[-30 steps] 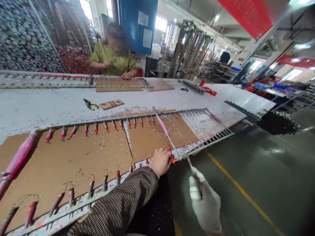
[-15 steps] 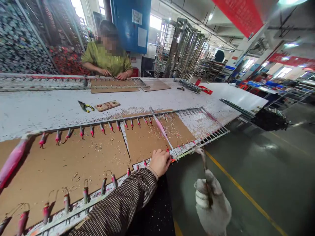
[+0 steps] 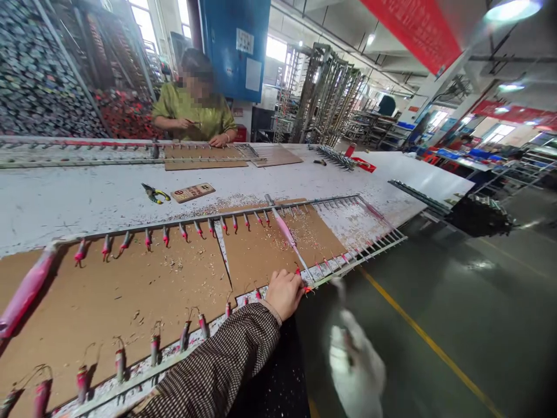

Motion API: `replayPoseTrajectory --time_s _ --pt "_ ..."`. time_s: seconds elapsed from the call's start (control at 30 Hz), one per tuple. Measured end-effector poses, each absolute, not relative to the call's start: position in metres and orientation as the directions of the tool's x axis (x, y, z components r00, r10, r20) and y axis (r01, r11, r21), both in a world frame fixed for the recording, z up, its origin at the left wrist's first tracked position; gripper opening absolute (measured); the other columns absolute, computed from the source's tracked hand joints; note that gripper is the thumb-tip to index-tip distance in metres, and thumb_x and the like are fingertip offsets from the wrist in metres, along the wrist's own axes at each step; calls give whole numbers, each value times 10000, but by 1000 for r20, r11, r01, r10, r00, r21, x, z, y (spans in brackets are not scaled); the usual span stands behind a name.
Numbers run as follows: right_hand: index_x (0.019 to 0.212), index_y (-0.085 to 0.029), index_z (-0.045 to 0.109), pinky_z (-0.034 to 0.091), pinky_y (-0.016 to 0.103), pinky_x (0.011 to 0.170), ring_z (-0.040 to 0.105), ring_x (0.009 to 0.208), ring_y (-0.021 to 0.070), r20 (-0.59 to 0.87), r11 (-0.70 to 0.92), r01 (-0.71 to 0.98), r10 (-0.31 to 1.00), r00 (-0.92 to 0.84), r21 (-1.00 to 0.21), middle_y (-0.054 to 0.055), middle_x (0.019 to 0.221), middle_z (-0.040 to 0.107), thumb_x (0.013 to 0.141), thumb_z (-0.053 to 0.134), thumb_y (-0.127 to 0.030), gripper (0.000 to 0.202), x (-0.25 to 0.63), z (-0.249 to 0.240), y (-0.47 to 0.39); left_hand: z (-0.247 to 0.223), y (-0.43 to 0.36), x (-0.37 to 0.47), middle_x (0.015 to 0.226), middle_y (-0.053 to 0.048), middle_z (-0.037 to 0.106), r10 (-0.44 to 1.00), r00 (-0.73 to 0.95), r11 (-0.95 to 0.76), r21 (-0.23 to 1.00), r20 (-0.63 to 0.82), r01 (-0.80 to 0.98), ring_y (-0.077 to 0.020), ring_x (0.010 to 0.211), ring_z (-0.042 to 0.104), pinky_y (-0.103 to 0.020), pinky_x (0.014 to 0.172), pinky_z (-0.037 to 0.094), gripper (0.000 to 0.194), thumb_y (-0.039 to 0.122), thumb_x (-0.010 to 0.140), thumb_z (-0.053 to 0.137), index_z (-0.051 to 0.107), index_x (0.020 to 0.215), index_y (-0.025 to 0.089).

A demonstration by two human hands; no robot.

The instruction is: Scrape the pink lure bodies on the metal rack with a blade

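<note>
the frame is laid on the bench, near rail under the curled left hand, grip hidden; a blurred tool is clutched by the right hand. presumably stiff and light, the frame is best held by bare rail.

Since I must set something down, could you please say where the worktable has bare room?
Left of the pliers, between the far frame and the near frame, the worktable looks mostly bare; likewise right of the tan plaque. Hooked pink-grey pieces crowd the near frame's rails; the left hand is on the nearer.
</note>
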State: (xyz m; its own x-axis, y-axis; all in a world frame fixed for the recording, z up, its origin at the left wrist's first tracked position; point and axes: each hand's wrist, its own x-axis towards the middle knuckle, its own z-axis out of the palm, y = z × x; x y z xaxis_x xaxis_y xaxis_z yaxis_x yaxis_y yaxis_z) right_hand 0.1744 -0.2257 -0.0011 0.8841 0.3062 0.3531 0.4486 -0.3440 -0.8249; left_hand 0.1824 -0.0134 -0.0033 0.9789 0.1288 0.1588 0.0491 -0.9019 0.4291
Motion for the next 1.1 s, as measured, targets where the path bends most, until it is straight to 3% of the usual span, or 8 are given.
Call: replayPoseTrajectory --time_s 0.17,0.27,0.37,0.47,0.57,0.73,0.93,1.1 --pt "1159 -261 705 545 259 658 723 784 195 379 -547 428 206 902 -720 47 994 768 864 614 -421 348 179 1 -221 -3 -14 183 993 -46 674 138 980 -896 439 140 64 -227 988 534 -369 845 334 119 331 944 583 599 923 215" --pt "1021 -212 706 452 242 427 575 469 138 330 -398 339 95 939 -852 48 739 723 935 495 -521 383 177 14 -233 -1 -13 183 990 -36 677 165 978 -880 467 125 89 -221 997 535 -364 848 330 95 310 935 595 598 913 218" --pt "959 -220 714 365 240 331 449 339 119 228 -386 297 215 950 -873 25 616 673 984 363 -527 467 173 11 -230 -1 -12 183 988 -33 680 170 980 -867 489 108 97 -221 1003 536 -362 856 328 91 309 927 605 597 911 219" --pt "1144 -256 711 517 239 506 689 588 169 251 -528 392 320 913 -753 46 902 774 914 531 -449 350 173 -2 -216 -2 -11 184 984 -39 681 189 978 -861 493 89 122 -225 1000 539 -359 848 327 90 306 922 604 599 912 217" --pt "1216 -200 687 570 237 658 743 825 195 438 -601 507 272 857 -618 69 1039 766 916 539 -406 393 174 0 -215 0 -10 185 970 -34 682 191 979 -856 501 71 131 -223 992 542 -354 837 325 74 292 915 606 602 902 219" --pt "1049 -120 718 431 205 340 563 419 106 550 -555 535 160 820 -636 66 755 754 997 371 -357 424 179 27 -227 2 -9 185 954 -20 690 213 975 -815 562 62 142 -212 973 550 -340 845 321 95 305 916 617 600 877 220" --pt "1275 -252 644 570 234 618 747 773 177 332 -663 515 394 857 -544 19 1024 773 949 484 -352 377 180 1 -209 -2 -9 183 964 -24 687 171 981 -837 539 87 98 -210 986 551 -349 861 316 109 319 917 631 618 875 220" --pt "1232 -180 656 577 308 676 738 772 222 486 -698 475 205 850 -536 106 1047 760 967 453 -486 453 170 3 -229 0 -11 181 989 -28 678 155 984 -859 503 87 91 -211 1001 548 -350 858 325 109 329 931 617 624 912 222"
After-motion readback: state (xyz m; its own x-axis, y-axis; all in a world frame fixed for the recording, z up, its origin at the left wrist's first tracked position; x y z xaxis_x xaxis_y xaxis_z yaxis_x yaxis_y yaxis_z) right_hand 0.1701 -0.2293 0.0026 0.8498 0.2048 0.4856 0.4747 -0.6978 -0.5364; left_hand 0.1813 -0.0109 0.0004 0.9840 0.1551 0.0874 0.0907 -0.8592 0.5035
